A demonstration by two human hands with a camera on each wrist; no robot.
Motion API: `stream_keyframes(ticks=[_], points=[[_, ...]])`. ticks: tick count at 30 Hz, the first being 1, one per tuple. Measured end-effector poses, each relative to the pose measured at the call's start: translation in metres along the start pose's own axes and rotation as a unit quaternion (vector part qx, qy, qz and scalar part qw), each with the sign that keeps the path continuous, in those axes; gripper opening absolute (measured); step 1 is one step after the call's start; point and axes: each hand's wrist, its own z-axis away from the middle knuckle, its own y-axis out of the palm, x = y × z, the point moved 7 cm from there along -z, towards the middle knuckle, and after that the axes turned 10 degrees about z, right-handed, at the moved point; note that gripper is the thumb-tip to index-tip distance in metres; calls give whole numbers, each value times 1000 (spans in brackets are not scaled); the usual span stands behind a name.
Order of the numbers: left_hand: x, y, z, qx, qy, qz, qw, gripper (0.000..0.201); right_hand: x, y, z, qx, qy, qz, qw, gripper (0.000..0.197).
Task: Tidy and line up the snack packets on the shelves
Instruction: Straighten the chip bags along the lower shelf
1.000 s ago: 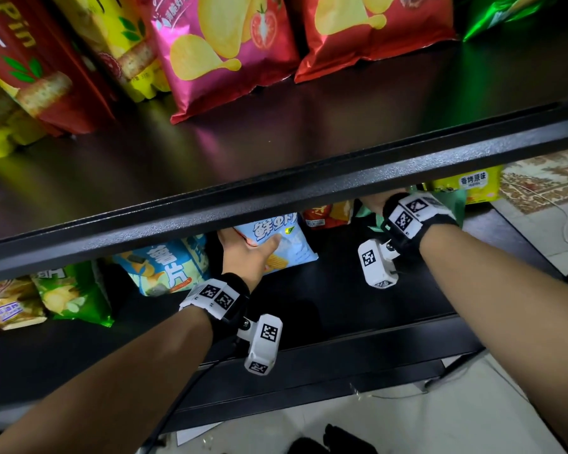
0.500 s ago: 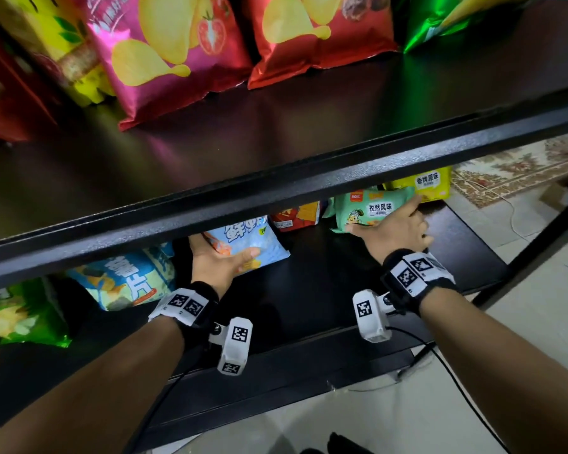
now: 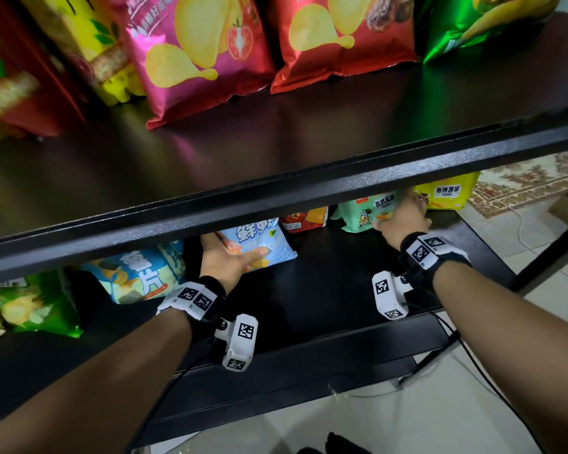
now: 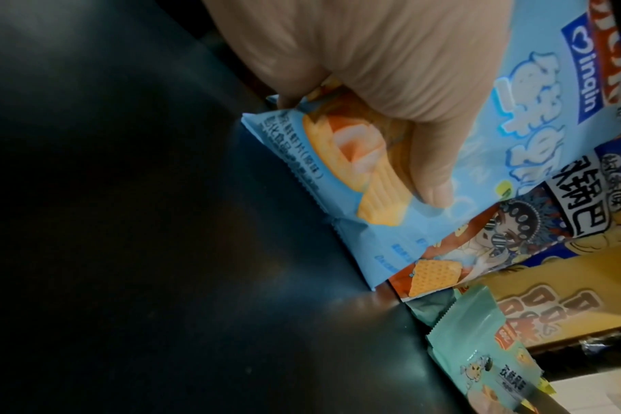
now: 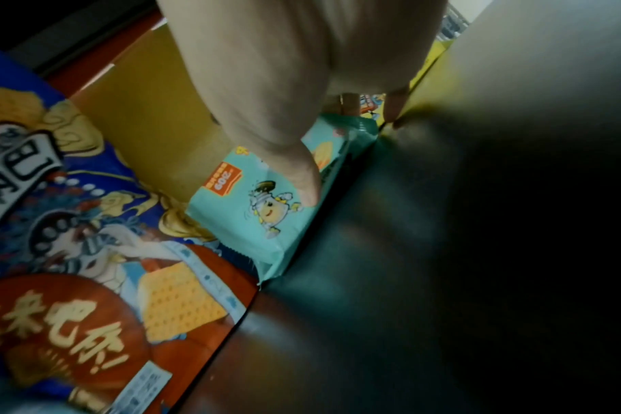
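Observation:
On the lower black shelf my left hand grips a light blue snack packet at its lower left corner, thumb across the front. My right hand holds a mint green packet, thumb on its front and fingers behind it. A red and blue packet stands between the two, leaning behind them. A yellow packet stands right of the green one.
The upper shelf's black front rail hides the tops of the lower packets. Pink, red and green chip bags stand on the upper shelf. A blue-yellow bag and a green bag sit further left below.
My right hand has moved back in under the rail with the mint green packet, now closer to the yellow one. The left hand keeps its hold on the blue packet.

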Motion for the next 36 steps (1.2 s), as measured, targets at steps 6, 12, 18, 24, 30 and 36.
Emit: stream_keyframes(ticks=[6, 12, 18, 24, 30, 36], points=[[-13, -4, 16, 24, 42, 49, 998, 94, 8, -14, 24, -38, 10, 12, 999, 98], [-22, -34, 42, 7, 56, -8, 998, 128, 64, -42, 70, -137, -85, -21, 987, 65], [-42, -111, 73, -59, 146, -53, 986, 56, 175, -33, 148, -60, -287, -198, 935, 16], [-38, -203, 73, -189, 81, -20, 978, 46, 261, 24, 203, 136, -324, -244, 904, 11], [-33, -226, 37, -165, -11, 115, 979, 40, 313, 74, 211, 254, -299, -221, 893, 23], [-38, -212, 21, -91, -33, 107, 989, 44, 335, 86, 219, 282, -290, -157, 901, 24]])
